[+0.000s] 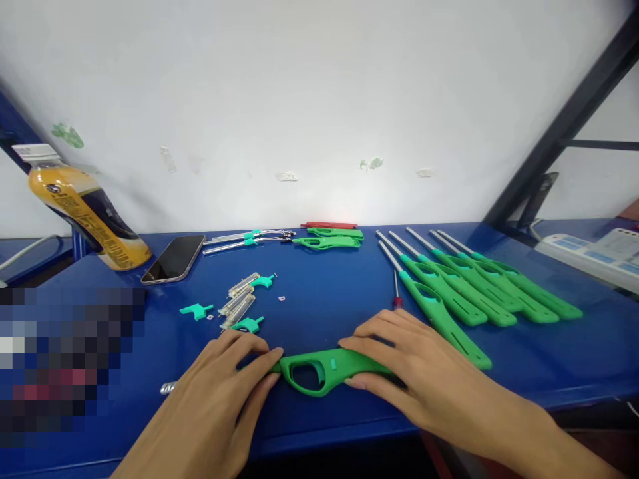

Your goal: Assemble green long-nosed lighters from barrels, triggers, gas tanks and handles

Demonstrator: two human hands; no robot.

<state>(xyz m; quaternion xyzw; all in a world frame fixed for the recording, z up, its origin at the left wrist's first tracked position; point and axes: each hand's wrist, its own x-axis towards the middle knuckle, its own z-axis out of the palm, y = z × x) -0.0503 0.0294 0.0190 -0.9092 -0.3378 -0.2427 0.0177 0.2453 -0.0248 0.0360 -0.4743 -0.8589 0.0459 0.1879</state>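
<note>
A green plastic lighter body [319, 370] lies flat near the front edge of the blue table [319, 286]. My left hand [224, 386] covers its left end, fingers curled down onto it. My right hand [399, 366] grips its right end, thumb under and fingers over. A metal tip [168, 387] shows left of my left hand. Just beyond my hands lie small clear inner parts with teal pieces [239, 307] and a small red-handled screwdriver [397, 293].
Several finished green long-nosed lighters [469, 286] lie in a row at the right. More green shells and metal tubes [299, 238] sit at the back. A phone [174, 259] and a tilted yellow bottle [84, 209] stand at the left. A white power strip [594, 256] is at far right.
</note>
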